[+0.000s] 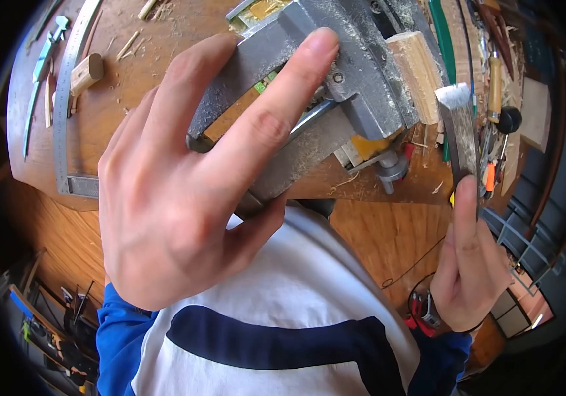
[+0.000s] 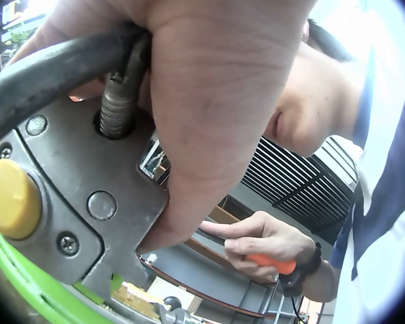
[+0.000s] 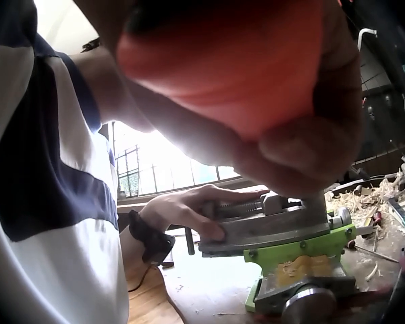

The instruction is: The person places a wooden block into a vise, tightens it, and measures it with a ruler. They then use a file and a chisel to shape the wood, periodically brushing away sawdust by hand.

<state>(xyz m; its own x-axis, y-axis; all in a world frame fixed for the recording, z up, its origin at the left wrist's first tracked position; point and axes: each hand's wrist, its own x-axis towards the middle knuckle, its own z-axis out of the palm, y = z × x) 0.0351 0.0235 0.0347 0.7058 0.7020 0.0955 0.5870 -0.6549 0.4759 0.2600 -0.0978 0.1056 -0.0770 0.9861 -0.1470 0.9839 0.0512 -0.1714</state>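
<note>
A grey metal vise (image 1: 362, 72) dusted with shavings stands at the bench's near side. Clamped at its right end is a pale wood block (image 1: 415, 76) with pared faces. My left hand (image 1: 190, 178) grips the vise's left end, index finger stretched over the top and thumb (image 2: 189, 196) against the near edge. In my right hand (image 1: 471, 270) is a chisel (image 1: 462, 142), index finger laid along its blade. Its orange handle (image 3: 229, 74) fills the top of the right wrist view. The blade points away from me, its bright tip close beside the block's right end.
On the wooden bench (image 1: 171, 39), a steel square (image 1: 68, 99), a short wood piece (image 1: 86, 74) and a teal tool (image 1: 47, 56) lie left. Right of the vise are a green strip (image 1: 440, 39), a wooden-handled tool (image 1: 495, 86) and a pale board (image 1: 535, 113). Shavings (image 3: 364, 199) are scattered about.
</note>
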